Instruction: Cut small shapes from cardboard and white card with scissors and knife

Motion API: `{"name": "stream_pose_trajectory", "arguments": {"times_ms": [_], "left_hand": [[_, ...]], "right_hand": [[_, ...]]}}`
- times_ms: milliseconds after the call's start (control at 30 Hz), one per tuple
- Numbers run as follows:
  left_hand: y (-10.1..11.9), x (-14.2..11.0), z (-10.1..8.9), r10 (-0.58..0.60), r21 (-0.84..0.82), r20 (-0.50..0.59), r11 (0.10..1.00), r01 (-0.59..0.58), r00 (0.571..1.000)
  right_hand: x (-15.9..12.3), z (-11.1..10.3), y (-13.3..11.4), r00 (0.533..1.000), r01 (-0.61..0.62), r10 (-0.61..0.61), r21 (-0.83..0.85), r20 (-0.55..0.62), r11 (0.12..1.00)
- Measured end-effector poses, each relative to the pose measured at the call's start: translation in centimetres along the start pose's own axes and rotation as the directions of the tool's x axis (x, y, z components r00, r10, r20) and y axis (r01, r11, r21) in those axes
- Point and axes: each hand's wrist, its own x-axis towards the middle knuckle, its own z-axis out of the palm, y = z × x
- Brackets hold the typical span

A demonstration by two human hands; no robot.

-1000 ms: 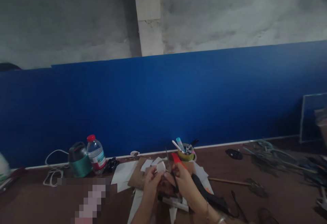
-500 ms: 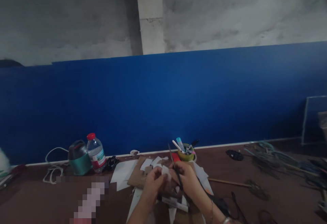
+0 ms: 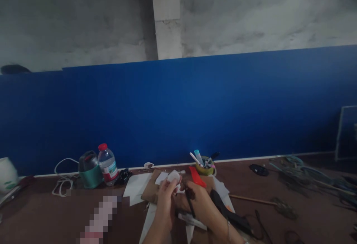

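My left hand (image 3: 166,195) pinches a small rounded white paper piece (image 3: 173,176) between thumb and fingers, above a littered work spot. My right hand (image 3: 198,195) is closed around a slim dark tool (image 3: 190,204), whose lower end sticks out below the fingers; its exact kind cannot be made out. The tool's upper end is close to the paper, but whether they touch is unclear. Brown cardboard (image 3: 150,192) and white scraps (image 3: 161,178) lie beneath and behind the hands. A red-orange strip (image 3: 196,177) lies just beyond my right hand.
A bowl of pens (image 3: 205,169) stands behind the hands. To the left are a red-capped bottle (image 3: 108,166), a teal container (image 3: 90,175) and a white cable (image 3: 60,181). A black gun-shaped tool (image 3: 228,210) lies beside my right forearm. Wiry stems (image 3: 295,177) spread at right.
Both hands have shifted slightly; the white paper has turned and lifted toward the upper left. The tool's thin upper end no longer stands out above my right hand, and more of the red-orange strip shows.
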Motion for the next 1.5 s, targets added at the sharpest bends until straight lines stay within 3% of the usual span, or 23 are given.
{"name": "stream_pose_trajectory", "arguments": {"times_ms": [100, 267, 533, 933, 1100, 1300, 1500], "left_hand": [[0.2, -0.3, 0.2, -0.005, -0.013, 0.001, 1.000, 0.005, 1.000], [1.0, -0.7, 0.4, -0.024, -0.020, 0.052, 0.999, 0.025, 0.998], [1.0, -0.3, -0.1, 0.018, -0.008, 0.104, 1.000, -0.017, 0.994], [2.4, -1.4, 0.8, 0.025, 0.055, 0.116, 0.998, -0.032, 0.993], [2.0, -0.8, 0.5, 0.033, 0.056, 0.097, 0.998, -0.039, 0.995], [2.0, -0.6, 0.1, -0.004, 0.083, 0.169, 0.996, -0.011, 0.986], [2.1, -0.5, 0.1, 0.014, 0.148, 0.148, 0.988, -0.036, 0.989]], "right_hand": [[-0.1, -0.3, -0.5, 1.000, -0.001, 0.000, -0.185, -0.005, 0.983], [0.0, -1.5, -1.7, 0.997, -0.072, 0.077, -0.473, -0.010, 0.878], [0.1, -2.8, -2.0, 0.997, -0.020, 0.064, -0.613, 0.050, 0.790], [-0.1, -3.6, -2.8, 0.995, 0.021, 0.050, -0.663, 0.088, 0.748], [-0.2, -3.9, -3.4, 0.997, -0.020, 0.067, -0.718, 0.036, 0.695], [0.0, -4.0, -2.3, 0.997, -0.037, 0.069, -0.597, 0.031, 0.801], [-0.1, -3.9, -2.1, 0.998, 0.010, 0.033, -0.611, 0.059, 0.792]]}}
